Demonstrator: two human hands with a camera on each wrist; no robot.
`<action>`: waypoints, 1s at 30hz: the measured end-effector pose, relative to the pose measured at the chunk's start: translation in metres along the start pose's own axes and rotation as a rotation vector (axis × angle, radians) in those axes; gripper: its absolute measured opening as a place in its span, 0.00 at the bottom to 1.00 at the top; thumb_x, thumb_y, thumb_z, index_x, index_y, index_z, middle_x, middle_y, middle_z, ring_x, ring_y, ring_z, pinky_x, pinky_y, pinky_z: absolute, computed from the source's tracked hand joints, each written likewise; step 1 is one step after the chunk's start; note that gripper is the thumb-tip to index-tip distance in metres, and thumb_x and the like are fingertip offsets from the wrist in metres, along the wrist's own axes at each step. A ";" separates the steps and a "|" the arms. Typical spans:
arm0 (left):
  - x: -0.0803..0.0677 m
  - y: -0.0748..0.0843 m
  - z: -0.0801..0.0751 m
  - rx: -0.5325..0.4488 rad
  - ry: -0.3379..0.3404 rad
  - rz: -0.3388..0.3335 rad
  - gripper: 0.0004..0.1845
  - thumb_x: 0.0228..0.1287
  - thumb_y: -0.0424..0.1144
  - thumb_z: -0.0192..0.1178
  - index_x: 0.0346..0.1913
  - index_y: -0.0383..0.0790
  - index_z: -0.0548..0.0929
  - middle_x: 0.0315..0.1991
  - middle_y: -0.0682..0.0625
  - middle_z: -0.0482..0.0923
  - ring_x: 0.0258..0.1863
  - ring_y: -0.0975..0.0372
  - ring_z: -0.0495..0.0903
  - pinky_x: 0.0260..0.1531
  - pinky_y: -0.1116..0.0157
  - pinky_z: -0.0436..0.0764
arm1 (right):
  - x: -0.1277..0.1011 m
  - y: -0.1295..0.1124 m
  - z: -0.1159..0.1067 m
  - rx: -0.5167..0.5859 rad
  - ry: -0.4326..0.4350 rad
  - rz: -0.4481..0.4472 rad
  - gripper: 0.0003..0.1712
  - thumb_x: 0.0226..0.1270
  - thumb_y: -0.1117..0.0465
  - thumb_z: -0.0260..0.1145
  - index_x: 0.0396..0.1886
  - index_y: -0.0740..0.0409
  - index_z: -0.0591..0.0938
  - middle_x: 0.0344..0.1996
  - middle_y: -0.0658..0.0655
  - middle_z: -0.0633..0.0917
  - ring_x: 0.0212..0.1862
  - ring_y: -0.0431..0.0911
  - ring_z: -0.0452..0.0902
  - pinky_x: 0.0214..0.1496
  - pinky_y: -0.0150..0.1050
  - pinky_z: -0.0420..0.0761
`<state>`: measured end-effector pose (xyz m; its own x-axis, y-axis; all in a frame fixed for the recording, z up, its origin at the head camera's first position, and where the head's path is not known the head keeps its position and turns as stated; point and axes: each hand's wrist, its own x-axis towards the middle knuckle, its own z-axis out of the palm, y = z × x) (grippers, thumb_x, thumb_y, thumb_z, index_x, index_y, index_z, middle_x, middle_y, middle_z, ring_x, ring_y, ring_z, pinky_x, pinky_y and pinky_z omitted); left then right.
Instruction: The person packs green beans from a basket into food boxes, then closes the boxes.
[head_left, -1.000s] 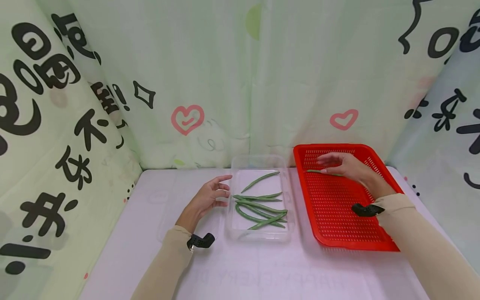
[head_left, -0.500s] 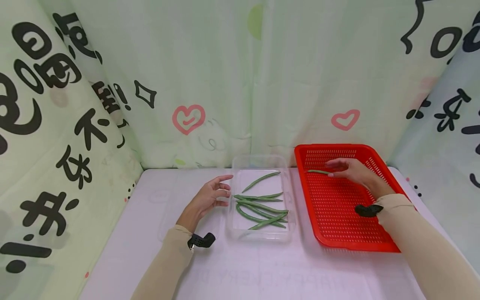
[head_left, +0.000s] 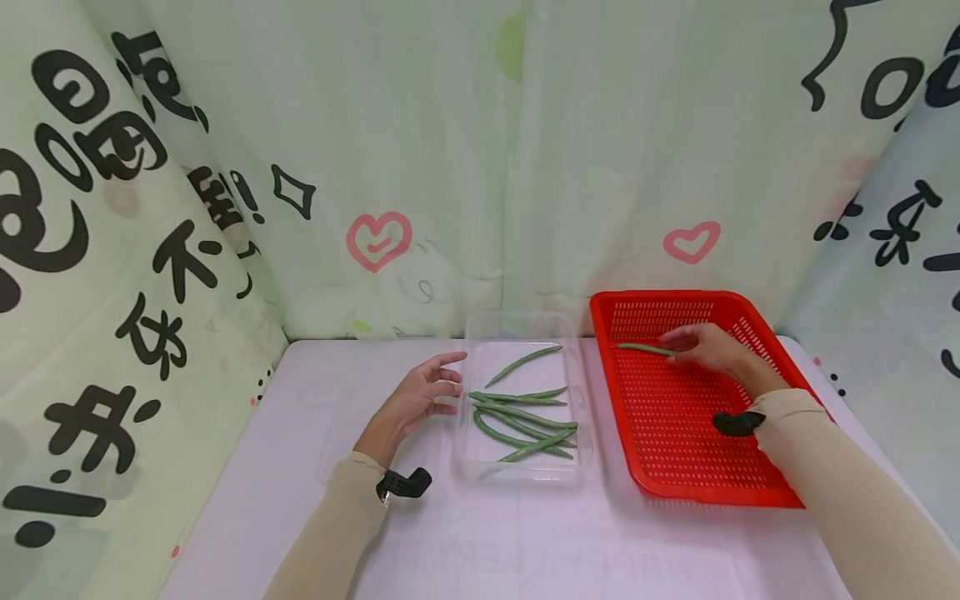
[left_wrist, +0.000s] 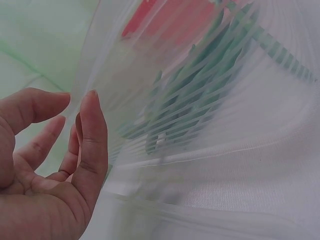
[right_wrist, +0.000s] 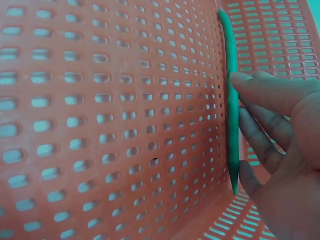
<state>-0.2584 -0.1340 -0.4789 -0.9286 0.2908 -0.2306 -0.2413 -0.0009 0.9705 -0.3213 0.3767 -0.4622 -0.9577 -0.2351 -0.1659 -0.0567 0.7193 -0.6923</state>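
My right hand (head_left: 705,348) is inside the red basket (head_left: 637,450), thumb and fingertips right at a single green bean (head_left: 641,347) lying near its far side. In the right wrist view this bean (right_wrist: 231,130) lies along the holed basket wall, with the thumb tip overlapping its edge and the fingers spread beside it, not curled around it. My left hand (head_left: 420,392) stands with relaxed, slightly bent fingers at the left side of a clear plastic container (head_left: 517,472). Several green beans (head_left: 525,411) lie in that container, mostly bunched toward the near half.
A pale cloth covers the table (head_left: 465,542). Curtains (head_left: 450,125) with printed hearts and lettering enclose it at the back and both sides. The basket stands to the right of the container with a narrow gap between them.
My right hand has shifted a little to the right and then lower, uncovering more of the bean in the basket. The left hand keeps its place beside the container.
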 end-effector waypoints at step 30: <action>0.002 0.000 0.000 0.004 0.004 -0.007 0.31 0.66 0.27 0.61 0.70 0.51 0.76 0.47 0.47 0.74 0.40 0.59 0.79 0.35 0.62 0.87 | -0.011 -0.021 -0.006 -0.182 -0.130 -0.072 0.09 0.66 0.69 0.69 0.46 0.64 0.86 0.37 0.56 0.86 0.40 0.50 0.76 0.46 0.41 0.81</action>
<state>-0.2603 -0.1331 -0.4798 -0.9278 0.2873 -0.2380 -0.2470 0.0053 0.9690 -0.3114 0.3680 -0.4413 -0.9055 -0.3642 -0.2177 -0.1852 0.8008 -0.5695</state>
